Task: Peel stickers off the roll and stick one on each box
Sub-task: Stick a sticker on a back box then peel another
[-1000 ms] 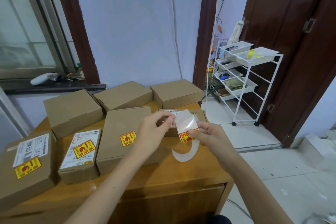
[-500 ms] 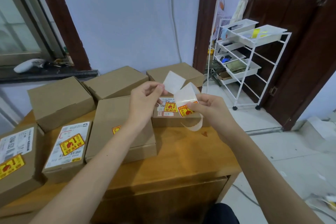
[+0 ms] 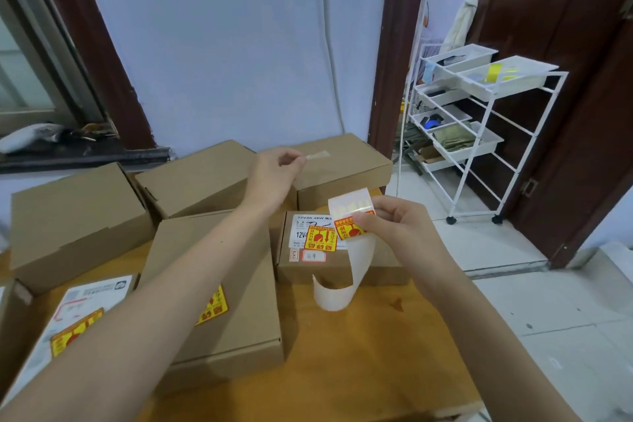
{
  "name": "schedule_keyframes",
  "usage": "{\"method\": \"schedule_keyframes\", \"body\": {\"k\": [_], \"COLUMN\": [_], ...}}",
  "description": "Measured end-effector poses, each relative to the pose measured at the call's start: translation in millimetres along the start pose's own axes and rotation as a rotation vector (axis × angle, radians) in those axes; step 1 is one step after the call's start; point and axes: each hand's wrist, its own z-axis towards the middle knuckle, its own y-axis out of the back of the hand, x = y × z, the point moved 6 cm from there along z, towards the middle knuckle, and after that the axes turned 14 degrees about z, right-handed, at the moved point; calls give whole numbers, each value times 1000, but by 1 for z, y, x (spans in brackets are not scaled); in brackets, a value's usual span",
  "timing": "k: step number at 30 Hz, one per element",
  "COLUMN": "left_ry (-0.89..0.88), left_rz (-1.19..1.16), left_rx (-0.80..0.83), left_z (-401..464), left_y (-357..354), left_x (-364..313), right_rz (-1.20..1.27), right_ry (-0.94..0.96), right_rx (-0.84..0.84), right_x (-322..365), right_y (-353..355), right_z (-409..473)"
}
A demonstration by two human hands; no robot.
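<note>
While pinching: sticker (image 3: 317,156) over far box (image 3: 346,161).

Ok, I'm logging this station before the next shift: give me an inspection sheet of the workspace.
Surface: wooden table, crowded with boxes.
Job's things: four stickered boxes, e.g. small box; three plain boxes at the back, e.g. far box.
Clutter: nothing seen.
Grippers: left hand pinches a sticker edge-on over the far box; right hand holds the sticker roll, backing strip hanging.
Cables: white cable down the wall.
Surroundings: white rack, dark door.
</note>
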Motion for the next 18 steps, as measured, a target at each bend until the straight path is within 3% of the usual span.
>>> {"method": "schedule_keyframes", "body": {"k": [9, 18], "left_ry": [-113, -232], "left_rz": [485, 707], "left_rx": [-16, 42], "left_z": [48, 49], "left_y": [-40, -53], "left_x": [24, 31], "right_rz": [-1, 7], "right_ry": [-31, -57], "right_rx": [-16, -23], "right_x": [-13, -20], "right_y": [7, 6], "right_z": [24, 32]}}
